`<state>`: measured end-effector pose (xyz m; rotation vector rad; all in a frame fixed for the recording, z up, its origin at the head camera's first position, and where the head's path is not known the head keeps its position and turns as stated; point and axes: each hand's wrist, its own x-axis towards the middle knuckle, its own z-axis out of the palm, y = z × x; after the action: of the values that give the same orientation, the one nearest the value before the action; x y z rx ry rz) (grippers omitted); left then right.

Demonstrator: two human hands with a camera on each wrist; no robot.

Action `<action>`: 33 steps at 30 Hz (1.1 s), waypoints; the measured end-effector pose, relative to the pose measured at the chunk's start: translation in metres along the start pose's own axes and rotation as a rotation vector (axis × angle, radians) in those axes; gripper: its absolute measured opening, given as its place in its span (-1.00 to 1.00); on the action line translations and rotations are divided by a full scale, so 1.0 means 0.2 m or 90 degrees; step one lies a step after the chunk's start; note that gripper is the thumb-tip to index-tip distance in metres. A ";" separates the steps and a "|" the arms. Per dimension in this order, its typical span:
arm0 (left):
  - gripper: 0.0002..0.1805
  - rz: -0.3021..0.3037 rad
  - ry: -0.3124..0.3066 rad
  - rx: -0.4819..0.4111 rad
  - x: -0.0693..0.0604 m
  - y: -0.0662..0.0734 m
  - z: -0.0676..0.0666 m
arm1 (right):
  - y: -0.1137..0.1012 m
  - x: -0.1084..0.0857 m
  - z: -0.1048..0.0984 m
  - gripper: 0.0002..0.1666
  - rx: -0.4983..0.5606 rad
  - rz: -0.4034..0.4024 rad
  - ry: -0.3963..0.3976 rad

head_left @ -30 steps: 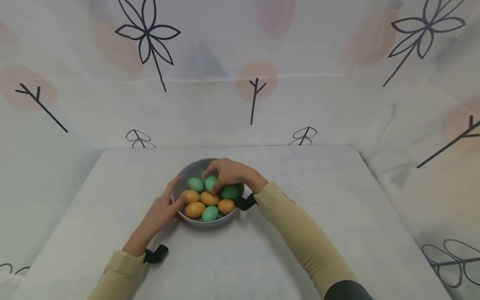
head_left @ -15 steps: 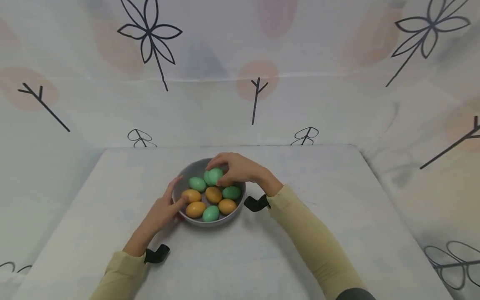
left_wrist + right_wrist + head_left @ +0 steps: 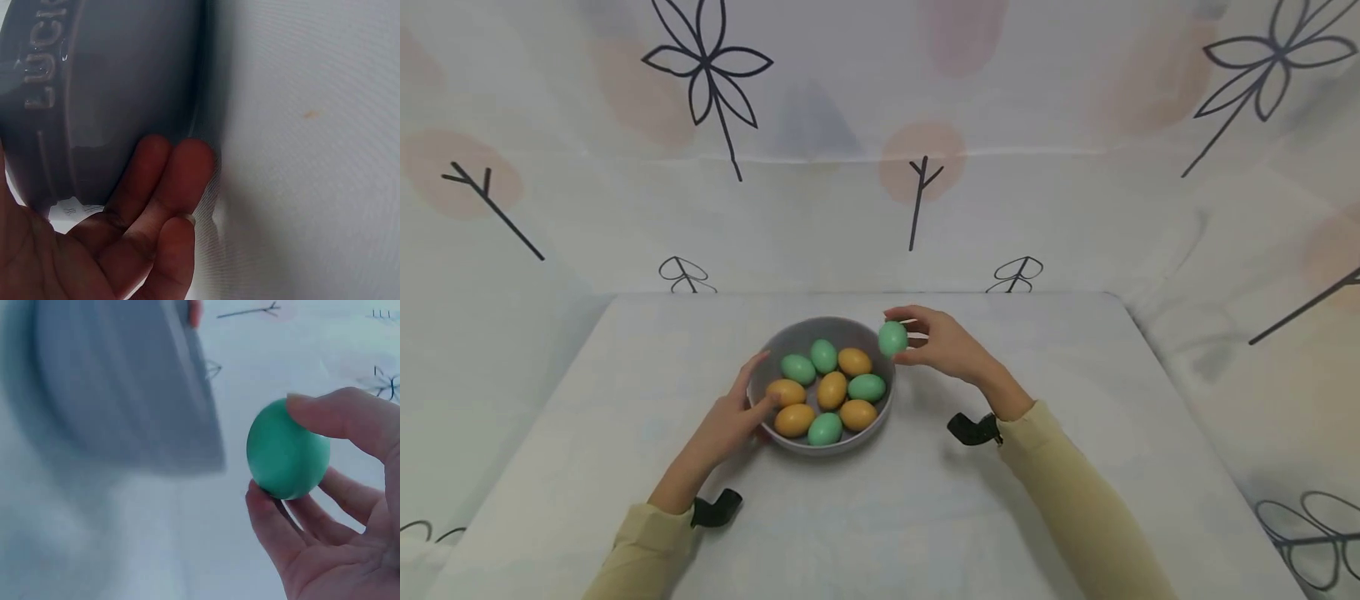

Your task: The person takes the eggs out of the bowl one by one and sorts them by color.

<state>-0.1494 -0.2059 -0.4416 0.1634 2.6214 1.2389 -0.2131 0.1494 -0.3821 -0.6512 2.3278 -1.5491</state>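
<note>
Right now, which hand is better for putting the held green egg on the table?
Probably the right hand: it pinches that green egg, which shows outside the bowl in the right wrist view. The left hand holds the bowl's left side.

The bowl (image 3: 787, 340) is showing plain grey, and its raised letters (image 3: 44, 56) are showing the same grey. Inside, four green eggs (image 3: 825, 429) are looking minty, the one on the right a bit darker. Five orange eggs (image 3: 795, 420) are showing a yellowy orange. The egg (image 3: 892, 339) in the right hand (image 3: 951, 343) is showing green all over. The tabletop (image 3: 850, 525) is looking white. The backdrop (image 3: 820, 208) is looking white too, with black-line flowers (image 3: 706, 62) and black twigs (image 3: 918, 200). On it, peach spots (image 3: 891, 171), a pinky-purple patch (image 3: 961, 37) and a blue-grey triangle (image 3: 816, 125) are showing softly. Both sleeves (image 3: 1082, 500) are showing dull pale yellow, and the wrist cameras (image 3: 718, 508) are looking black.
</note>
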 end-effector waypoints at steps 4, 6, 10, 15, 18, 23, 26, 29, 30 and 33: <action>-0.21 -0.002 -0.003 -0.002 0.00 0.00 0.00 | 0.09 -0.07 -0.04 -0.30 0.009 0.032 0.026; -0.21 -0.003 -0.003 0.000 0.01 0.01 0.00 | 0.13 -0.09 -0.05 -0.31 0.004 0.034 0.032; -0.21 -0.004 -0.001 0.007 0.00 0.01 0.00 | 0.21 -0.13 -0.08 -0.29 -0.014 0.038 0.055; -0.21 -0.007 -0.002 0.009 0.00 0.02 0.01 | 0.29 -0.16 -0.09 -0.28 -0.015 0.056 0.081; -0.22 -0.009 -0.003 0.006 0.00 0.02 0.01 | 0.34 -0.17 -0.09 -0.26 -0.013 0.074 0.095; -0.23 -0.009 -0.001 -0.005 0.00 0.02 0.02 | 0.40 -0.17 -0.09 -0.25 -0.001 0.109 0.115; -0.24 -0.003 0.002 -0.009 0.00 0.02 0.02 | 0.42 -0.17 -0.09 -0.25 0.004 0.120 0.123; -0.24 0.003 0.002 -0.012 0.00 0.01 0.02 | 0.44 -0.16 -0.09 -0.25 0.009 0.116 0.119; -0.24 0.004 0.002 -0.017 0.00 0.01 0.02 | 0.45 -0.16 -0.09 -0.25 0.016 0.116 0.117; -0.24 0.007 0.006 -0.029 -0.01 0.00 0.02 | 0.46 -0.16 -0.09 -0.24 0.029 0.110 0.104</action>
<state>-0.1470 -0.2043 -0.4439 0.1642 2.6011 1.3050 -0.2128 0.2099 -0.4605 -0.3129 2.3850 -1.6233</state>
